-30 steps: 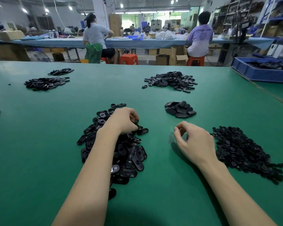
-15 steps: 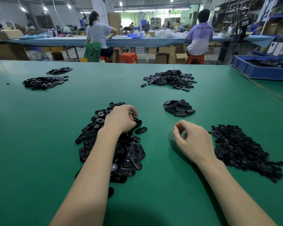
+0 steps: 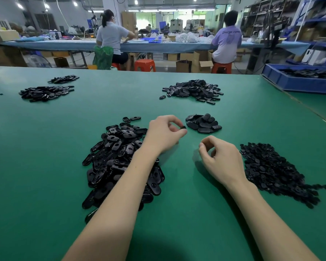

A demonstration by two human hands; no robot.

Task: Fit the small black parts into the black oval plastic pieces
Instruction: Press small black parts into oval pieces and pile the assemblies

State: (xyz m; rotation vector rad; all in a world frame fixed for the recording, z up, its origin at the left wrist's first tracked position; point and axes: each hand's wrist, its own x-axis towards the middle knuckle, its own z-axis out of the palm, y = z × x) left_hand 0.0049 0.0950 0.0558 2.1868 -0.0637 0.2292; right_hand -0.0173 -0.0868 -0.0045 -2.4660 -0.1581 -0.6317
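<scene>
green bench [image 3: 45, 166] in a workshop. the left hand [image 3: 163, 133] has lifted off the pile of oval pieces [image 3: 119, 161] at the bench's middle, now pinching one oval piece [image 3: 183, 127]. the right hand [image 3: 222, 161] stays curled, contents unclear, beside the small parts [image 3: 275, 172] toward the right edge; fitting likely next.

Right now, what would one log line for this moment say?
left hand: pinches one black oval piece | right hand: curled, contents unclear | small parts pile: right | stage: picking
</scene>
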